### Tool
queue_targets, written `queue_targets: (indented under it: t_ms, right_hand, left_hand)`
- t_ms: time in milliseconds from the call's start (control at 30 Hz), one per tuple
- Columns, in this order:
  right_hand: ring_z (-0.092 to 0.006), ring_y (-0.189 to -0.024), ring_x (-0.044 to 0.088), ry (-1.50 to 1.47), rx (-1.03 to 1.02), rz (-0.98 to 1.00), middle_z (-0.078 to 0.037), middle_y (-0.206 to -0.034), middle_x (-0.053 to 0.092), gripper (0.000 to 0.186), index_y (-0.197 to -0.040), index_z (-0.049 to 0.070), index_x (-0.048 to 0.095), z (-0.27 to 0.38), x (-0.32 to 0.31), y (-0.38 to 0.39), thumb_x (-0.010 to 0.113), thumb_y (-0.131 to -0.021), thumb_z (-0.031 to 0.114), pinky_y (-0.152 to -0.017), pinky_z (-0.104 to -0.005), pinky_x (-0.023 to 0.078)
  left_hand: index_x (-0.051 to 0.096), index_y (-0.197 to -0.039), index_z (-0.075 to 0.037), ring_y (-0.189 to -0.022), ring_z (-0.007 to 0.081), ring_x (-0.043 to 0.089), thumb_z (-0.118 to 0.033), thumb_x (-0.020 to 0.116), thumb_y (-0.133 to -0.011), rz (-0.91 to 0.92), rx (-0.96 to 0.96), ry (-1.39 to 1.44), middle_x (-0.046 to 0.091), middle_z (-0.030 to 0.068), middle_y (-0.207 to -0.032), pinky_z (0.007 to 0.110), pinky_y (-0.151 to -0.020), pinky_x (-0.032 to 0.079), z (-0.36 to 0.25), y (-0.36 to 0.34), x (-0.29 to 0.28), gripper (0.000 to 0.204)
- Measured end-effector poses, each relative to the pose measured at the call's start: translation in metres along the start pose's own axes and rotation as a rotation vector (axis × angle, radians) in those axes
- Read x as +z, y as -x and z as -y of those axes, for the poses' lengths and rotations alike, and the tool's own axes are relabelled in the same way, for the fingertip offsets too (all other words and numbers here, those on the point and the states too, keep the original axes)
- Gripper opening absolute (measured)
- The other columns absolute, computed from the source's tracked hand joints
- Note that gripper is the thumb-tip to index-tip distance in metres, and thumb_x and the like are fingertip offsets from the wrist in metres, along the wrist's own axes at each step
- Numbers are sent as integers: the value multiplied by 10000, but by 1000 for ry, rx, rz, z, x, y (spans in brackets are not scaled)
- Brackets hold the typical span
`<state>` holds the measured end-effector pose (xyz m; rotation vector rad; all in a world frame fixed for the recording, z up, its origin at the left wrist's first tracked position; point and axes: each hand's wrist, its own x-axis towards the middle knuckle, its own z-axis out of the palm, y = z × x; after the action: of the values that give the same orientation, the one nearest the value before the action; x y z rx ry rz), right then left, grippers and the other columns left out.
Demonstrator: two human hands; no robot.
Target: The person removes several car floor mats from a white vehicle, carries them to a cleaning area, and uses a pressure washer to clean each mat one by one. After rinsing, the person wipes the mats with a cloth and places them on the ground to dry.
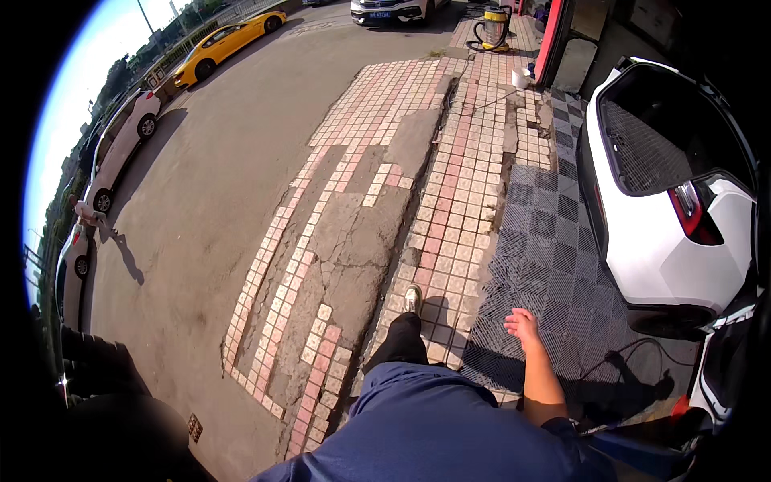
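My right hand (522, 324) swings out ahead of my body on the right, over grey floor tiling (514, 281). Its fingers are loosely bent and apart, with nothing visible in them. My left hand is out of sight. Below me are my dark blue top (426, 426), a black trouser leg (401, 341) and one light shoe (413, 299) on the tiled walkway (450, 241). To the right of my hand stands a white car (642, 249), its boot (650, 128) raised and a dark mat inside.
A dark hose (634, 347) curls over the grey tiling. Broken paving (345, 241) and a long groove run beside the walkway. Ahead are a white bucket (520, 78) and a yellow vacuum cleaner (494, 30). A yellow car (229, 46) and a person (87, 214) are far left.
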<state>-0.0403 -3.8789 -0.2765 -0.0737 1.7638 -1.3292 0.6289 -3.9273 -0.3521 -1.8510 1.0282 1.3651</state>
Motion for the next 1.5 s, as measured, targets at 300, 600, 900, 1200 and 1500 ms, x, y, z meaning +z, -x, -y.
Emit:
queue_targets:
  t_ms: [300, 600, 900, 1200, 1500]
  right_hand:
    - [-228, -764, 715, 170, 365, 61, -96, -930, 733, 264, -1003, 73, 685, 48, -28, -257, 571, -975, 310, -605, -398, 565]
    - [-246, -778, 710, 307, 737, -118, -129, -954, 734, 306, -1143, 42, 734, 164, 26, -427, 618, -987, 279, -658, -414, 573]
    - [-164, -692, 614, -286, 421, -356, -63, -928, 689, 253, -1135, 32, 643, 560, 33, -839, 616, -990, 237, -596, -324, 513]
    - [-174, -762, 696, -195, 107, -484, -97, -965, 721, 274, -1179, 23, 669, 800, -68, -1178, 606, -981, 201, -653, -350, 559]
    - [-324, -730, 588, -1495, 146, 140, -145, -917, 611, 240, -1005, 64, 588, 807, -150, -1280, 504, -970, 286, -689, -466, 500]
  left_hand:
    - [753, -1051, -9, -736, 204, 703, -112, 622, -846, -143, 157, -38, 735, 120, -879, 345, -622, 542, -544, -121, -254, 265]
    - [687, -1190, 59, -925, 202, 677, -27, 498, -798, -579, 1453, 118, 742, 119, -975, 321, -876, 505, -1332, 39, -571, 443]
    - [638, -1322, -64, -919, 201, 697, -260, 624, -959, 90, 598, -915, 730, 103, -987, 364, -768, 549, -1553, -142, -468, 413]
    - [697, -1186, -97, -852, 211, 706, -214, 635, -931, 201, 508, -679, 736, 92, -931, 390, -699, 558, -1996, -108, -343, 287]
    - [739, -936, -95, -721, 237, 696, -148, 627, -867, -578, 1203, -2050, 727, 113, -814, 419, -611, 545, -2608, -54, -526, 142]
